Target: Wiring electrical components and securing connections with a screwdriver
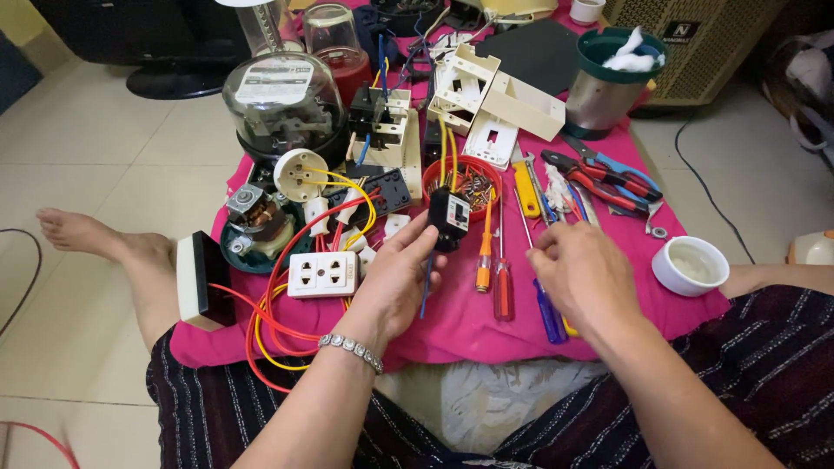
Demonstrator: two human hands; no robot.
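- Left hand [391, 282]: fingers pinch a small black switch block [450, 219], lifted just above the pink cloth [452, 326] near the scene's middle. Yellow wires rise from the block toward the far side; a blue wire [426, 287] hangs down from it.
- Right hand [584, 276]: fingers curled loosely, holding nothing that can be seen; it hovers over the screwdriver handles, just right of the block.
- Screwdrivers: an orange-handled one [483, 260], a red one [503, 291] and a blue one [549, 311] lie side by side between the two hands, handles toward the near edge.
- Red bowl of screws [474, 184] sits just beyond the block, nearly touching it.
- White double socket [322, 274] lies left of the left hand, amid red and yellow wire loops that spill over the cloth's near-left edge.
- Red-handled pliers [599, 181] lie far right; a white cup [690, 265] stands at the right edge.
- Open room: only a narrow bare strip of cloth along the near edge.
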